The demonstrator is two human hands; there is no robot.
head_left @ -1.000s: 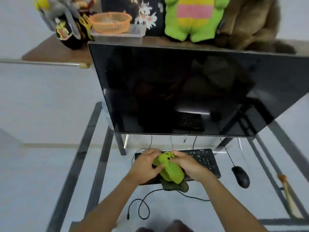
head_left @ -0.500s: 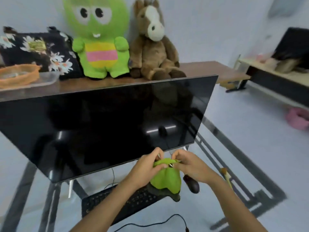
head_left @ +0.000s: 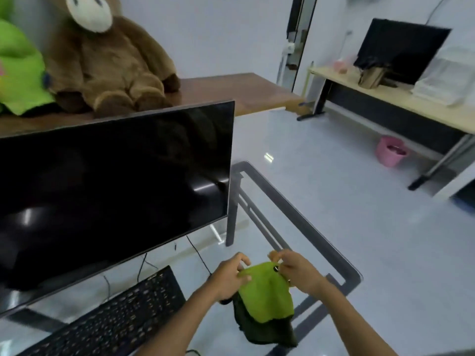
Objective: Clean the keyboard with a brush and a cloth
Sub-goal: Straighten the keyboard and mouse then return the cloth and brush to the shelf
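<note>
Glass worktop stretched under both hands, left and right each pinching the green cloth at five o'clock. Keyboard lay at seven; loose pinches risked dropping it.

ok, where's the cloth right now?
Head view, lower centre-right: the cloth hangs between both hands, left hand and right hand pinching its top edge, right of the keyboard over the glass table.

No readable text anywhere. Keyboard at 7 o'clock: key legends too blurred. Monitor screen is blank.
</note>
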